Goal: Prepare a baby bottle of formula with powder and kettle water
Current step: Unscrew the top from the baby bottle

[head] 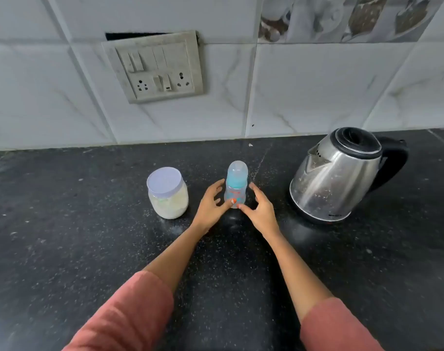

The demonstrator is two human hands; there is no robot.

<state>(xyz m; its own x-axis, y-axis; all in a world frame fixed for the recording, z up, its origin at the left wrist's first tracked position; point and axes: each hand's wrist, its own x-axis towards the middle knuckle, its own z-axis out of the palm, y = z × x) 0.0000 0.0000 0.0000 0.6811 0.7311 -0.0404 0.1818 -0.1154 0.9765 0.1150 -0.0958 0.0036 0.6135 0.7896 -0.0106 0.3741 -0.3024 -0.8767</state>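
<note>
A small clear baby bottle (pixel 235 191) with a blue collar and a domed cap stands upright on the black counter (pixel 89 249). My left hand (pixel 212 207) is just left of it, fingers spread, thumb tip touching the bottle's lower front. My right hand (pixel 258 211) is just right of it, fingers loosely curved and a little apart from the bottle, thumb tip at its base. Left of the bottle stands a clear jar of pale powder (pixel 168 195) with a white lid on. A steel electric kettle (pixel 340 173) with a black lid and handle stands at the right, lid closed.
A tiled wall rises behind the counter, with a switch and socket plate (pixel 155 67) above the jar. The kettle's spout faces left toward the bottle. Dark speckled counter stretches to the left and toward me, crossed by my two forearms in pink sleeves.
</note>
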